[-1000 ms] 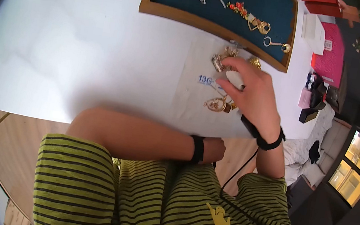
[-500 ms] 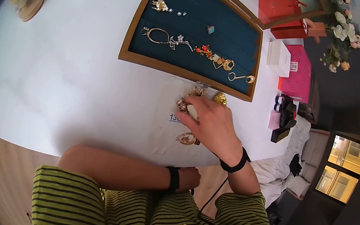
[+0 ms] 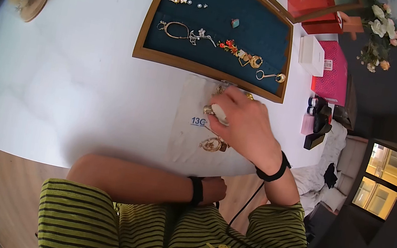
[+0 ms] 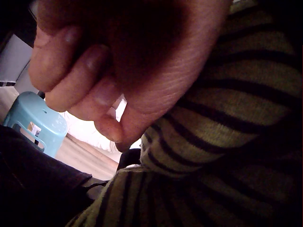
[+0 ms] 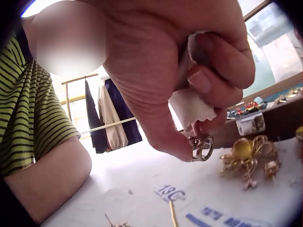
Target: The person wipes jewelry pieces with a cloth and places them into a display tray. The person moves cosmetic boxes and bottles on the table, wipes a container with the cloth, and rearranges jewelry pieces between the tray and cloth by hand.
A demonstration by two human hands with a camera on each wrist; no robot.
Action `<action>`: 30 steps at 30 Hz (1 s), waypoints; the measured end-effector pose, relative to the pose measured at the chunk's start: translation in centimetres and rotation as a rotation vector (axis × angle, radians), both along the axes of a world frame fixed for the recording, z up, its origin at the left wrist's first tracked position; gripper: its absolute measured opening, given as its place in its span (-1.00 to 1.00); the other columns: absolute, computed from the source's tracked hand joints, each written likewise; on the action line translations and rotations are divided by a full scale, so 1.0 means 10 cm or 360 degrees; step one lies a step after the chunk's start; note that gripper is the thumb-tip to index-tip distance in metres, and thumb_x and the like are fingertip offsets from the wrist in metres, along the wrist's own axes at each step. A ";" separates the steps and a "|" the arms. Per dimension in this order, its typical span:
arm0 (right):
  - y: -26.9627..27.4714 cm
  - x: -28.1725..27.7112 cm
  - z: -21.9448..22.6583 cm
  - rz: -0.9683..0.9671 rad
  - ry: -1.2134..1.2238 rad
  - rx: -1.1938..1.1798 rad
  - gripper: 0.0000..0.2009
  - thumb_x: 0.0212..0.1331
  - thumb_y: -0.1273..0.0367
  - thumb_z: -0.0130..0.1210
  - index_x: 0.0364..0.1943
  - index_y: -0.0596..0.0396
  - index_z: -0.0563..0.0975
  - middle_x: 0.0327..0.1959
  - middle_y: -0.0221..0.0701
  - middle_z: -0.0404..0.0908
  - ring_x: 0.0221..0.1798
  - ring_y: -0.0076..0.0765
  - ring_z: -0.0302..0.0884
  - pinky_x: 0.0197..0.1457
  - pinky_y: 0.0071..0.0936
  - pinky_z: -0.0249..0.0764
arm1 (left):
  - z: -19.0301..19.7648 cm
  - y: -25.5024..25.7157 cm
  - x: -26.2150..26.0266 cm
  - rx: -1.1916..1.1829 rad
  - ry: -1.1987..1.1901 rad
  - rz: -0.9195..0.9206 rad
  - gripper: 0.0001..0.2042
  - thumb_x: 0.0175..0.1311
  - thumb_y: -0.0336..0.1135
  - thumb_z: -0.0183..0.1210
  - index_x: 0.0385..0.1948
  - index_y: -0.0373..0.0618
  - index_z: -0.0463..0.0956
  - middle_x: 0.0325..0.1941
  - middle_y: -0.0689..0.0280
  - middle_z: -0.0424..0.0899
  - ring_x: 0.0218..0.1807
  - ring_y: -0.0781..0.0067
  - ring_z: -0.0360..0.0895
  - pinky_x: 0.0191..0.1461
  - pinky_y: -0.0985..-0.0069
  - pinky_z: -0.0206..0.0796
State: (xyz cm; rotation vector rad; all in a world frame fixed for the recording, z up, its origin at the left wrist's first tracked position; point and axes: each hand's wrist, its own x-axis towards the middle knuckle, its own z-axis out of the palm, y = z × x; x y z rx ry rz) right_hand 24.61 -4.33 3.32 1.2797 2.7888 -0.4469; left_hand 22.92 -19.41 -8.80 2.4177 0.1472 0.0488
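Observation:
My right hand [image 3: 247,123] is over the jewelry in front of the box. In the right wrist view, its thumb and a fingertip pinch a metal ring [image 5: 204,147] above the table. A white cloth piece [image 5: 189,109] with a scalloped edge is tucked under its curled fingers. Just beyond lies a gold flower-like jewelry piece [image 5: 248,151] with a yellow centre. An oval gold ornament [image 3: 212,144] lies nearer the body on a clear plastic bag [image 3: 182,145] with blue print. My left hand [image 3: 213,189] rests by the lap, fingers loosely curled, holding nothing.
A wooden jewelry box [image 3: 141,46] stands open behind, with bracelets, rings and earrings on dark teal cloth. To its right are a white box [image 3: 312,56], a pink box [image 3: 331,79] and a red bag [image 3: 308,4]. A wooden-based ornament [image 3: 33,8] stands far left.
The head view shifted, first showing more of the box, then staying nearly the same. My right fingers have closed in, and the piece at the fingertips is now between thumb and finger. The left hand stays put.

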 end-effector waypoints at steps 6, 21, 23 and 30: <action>0.44 0.05 0.37 -0.0112 0.0314 0.0215 -0.76 -0.12 0.40 0.31 -0.32 0.16 0.57 -0.32 -0.21 0.56 -0.33 -0.01 0.57 -0.25 -0.28 0.48 | -0.03 -0.01 0.03 -0.0034 -0.0064 0.0036 -0.87 0.03 -0.35 0.18 -0.50 -0.17 0.67 -0.36 0.13 0.70 -0.23 0.11 0.67 -0.12 0.16 0.44; 1.63 0.06 -0.01 -0.0294 -0.0056 0.0295 -0.68 -0.04 0.29 0.30 -0.22 0.22 0.65 -0.39 -0.01 0.64 -0.21 0.09 0.62 -0.03 -0.19 0.49 | -0.01 -0.01 0.05 -0.0561 -0.0069 0.0023 -0.85 0.11 -0.29 0.16 -0.45 -0.16 0.63 -0.40 0.12 0.67 -0.32 0.07 0.65 -0.27 0.13 0.43; 1.63 0.07 -0.03 -0.0319 -0.0055 0.0300 -0.67 -0.03 0.27 0.31 -0.21 0.22 0.65 -0.35 -0.01 0.65 -0.17 0.09 0.62 0.00 -0.17 0.49 | 0.08 0.02 0.02 -0.0568 -0.0225 -0.0028 -0.83 0.10 -0.28 0.18 -0.44 -0.19 0.60 -0.41 0.08 0.66 -0.32 0.02 0.64 -0.31 0.12 0.43; 1.72 0.22 -0.23 -0.0299 0.0102 0.0344 -0.71 -0.03 0.26 0.33 -0.19 0.04 0.67 -0.24 -0.12 0.68 -0.08 0.03 0.62 0.02 -0.13 0.51 | 1.06 0.61 -0.48 -0.0282 -0.0465 0.0232 -0.77 0.07 -0.22 0.24 -0.52 -0.22 0.51 -0.46 0.09 0.60 -0.33 -0.02 0.60 -0.32 0.19 0.42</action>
